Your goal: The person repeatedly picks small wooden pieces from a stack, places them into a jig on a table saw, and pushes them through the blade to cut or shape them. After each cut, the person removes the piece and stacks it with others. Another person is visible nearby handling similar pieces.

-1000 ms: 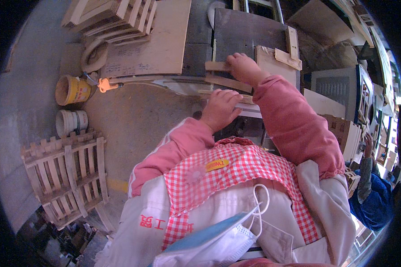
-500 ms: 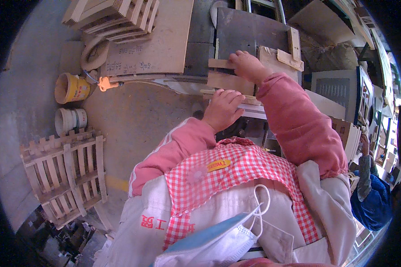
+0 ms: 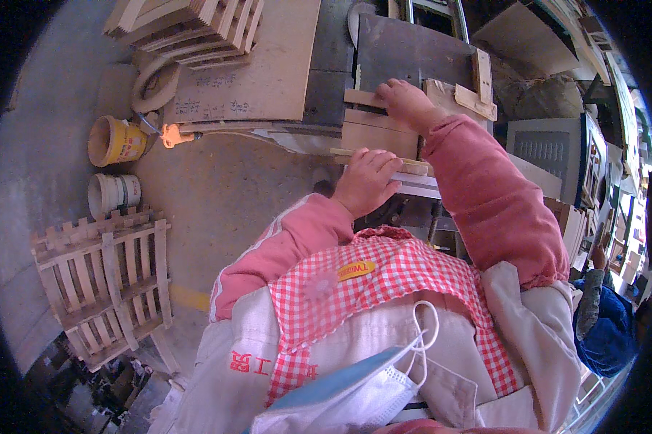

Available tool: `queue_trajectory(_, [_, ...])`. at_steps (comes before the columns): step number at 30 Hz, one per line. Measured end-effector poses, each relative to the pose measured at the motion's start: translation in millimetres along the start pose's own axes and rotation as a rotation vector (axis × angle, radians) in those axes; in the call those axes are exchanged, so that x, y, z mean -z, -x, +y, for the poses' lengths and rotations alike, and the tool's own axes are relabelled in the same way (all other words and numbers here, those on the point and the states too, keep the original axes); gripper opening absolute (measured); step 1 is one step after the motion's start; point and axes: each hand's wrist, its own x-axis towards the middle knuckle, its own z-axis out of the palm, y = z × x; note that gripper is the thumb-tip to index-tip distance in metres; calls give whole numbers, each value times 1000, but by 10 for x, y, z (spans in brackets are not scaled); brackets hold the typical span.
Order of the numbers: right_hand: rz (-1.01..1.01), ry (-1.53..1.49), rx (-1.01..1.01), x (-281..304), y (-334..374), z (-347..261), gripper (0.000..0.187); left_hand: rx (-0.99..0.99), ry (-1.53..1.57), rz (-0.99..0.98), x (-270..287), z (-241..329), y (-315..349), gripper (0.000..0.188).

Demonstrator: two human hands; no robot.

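My left hand (image 3: pixel 368 182) is closed over a narrow wooden strip (image 3: pixel 414 168) at the near edge of a dark flat worktable (image 3: pixel 413 45). Farther off and a little to the right, my right hand (image 3: pixel 408 104) has its fingers curled on a short wooden piece (image 3: pixel 364 98), whose left end sticks out past them. Between the hands a flat brown board (image 3: pixel 375 133) lies on the table. The undersides of both hands' fingers are hidden. A pale metal edge (image 3: pixel 420 186) runs below the left hand.
At the left, a brown sheet (image 3: pixel 250 87) carries stacked slatted wooden pieces (image 3: pixel 196 29). An orange tool-like thing (image 3: pixel 172 136), a yellow bucket (image 3: pixel 126 142), a white bucket (image 3: pixel 114 194) and a wooden pallet (image 3: pixel 105 282) are lower left. A person in blue (image 3: pixel 607 329) is at the far right.
The view has shifted slightly, moving the table a little rightward in the picture. Both hands stay on their wooden pieces, with little movement otherwise. The other person's arm has moved slightly.
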Motion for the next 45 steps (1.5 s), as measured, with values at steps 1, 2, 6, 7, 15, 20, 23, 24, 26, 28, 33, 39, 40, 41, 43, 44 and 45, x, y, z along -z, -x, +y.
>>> queue_trajectory(1, [-8, -16, 0, -19, -5, 0, 30, 2, 0, -1, 5, 1, -1, 41])
queue_trajectory(2, [-34, -28, -11, -29, -6, 5, 30, 2, 2, 2, 9, 2, -1, 41])
queue_trajectory(6, [23, 17, 68, 24, -45, 51, 27, -6, 15, 1, 23, 4, 5, 42])
queue_trajectory(7, [39, 20, 64, 64, -74, 80, 26, -9, 18, -1, 24, 2, 8, 43])
queue_trajectory(15, [54, 39, 70, 54, -243, 182, 26, 10, 20, -33, 30, 0, 21, 44])
queue_trajectory(20, [-9, 103, 145, 178, -381, 285, 32, 42, 96, -38, 40, -23, -11, 39])
queue_trajectory(23, [6, 19, -23, 245, -457, 331, 32, 106, 203, 9, 65, -140, -62, 31])
queue_trajectory(24, [0, 21, 40, 247, -456, 354, 27, 167, 256, 58, 83, -226, -104, 28])
queue_trajectory(26, [27, -25, 193, 222, -440, 400, 19, 335, 317, 154, 147, -443, -200, 25])
queue_trajectory(28, [20, 37, 309, 178, -464, 427, 20, 530, 335, 235, 247, -735, -335, 26])
queue_trajectory(33, [-138, -98, 95, 178, -454, 515, 35, 751, 311, 273, 295, -1269, -747, 35])
queue_trajectory(39, [-184, -397, -38, 272, -253, 641, 28, 797, 454, 107, 103, -1344, -880, 39])
queue_trajectory(40, [-115, -366, -18, 296, -175, 700, 27, 786, 506, 132, 120, -1353, -876, 39])
queue_trajectory(41, [-42, -332, 5, 319, -88, 768, 26, 819, 555, 117, 152, -1355, -855, 39])
queue_trajectory(43, [60, -466, -102, 374, 104, 920, 26, 876, 652, 95, 255, -1339, -782, 39])
queue_trajectory(44, [116, -532, -154, 390, 218, 989, 25, 882, 584, 119, 295, -1314, -762, 41])
queue_trajectory(45, [213, -586, -118, 397, 354, 1049, 26, 904, 580, 92, 335, -1283, -734, 41])
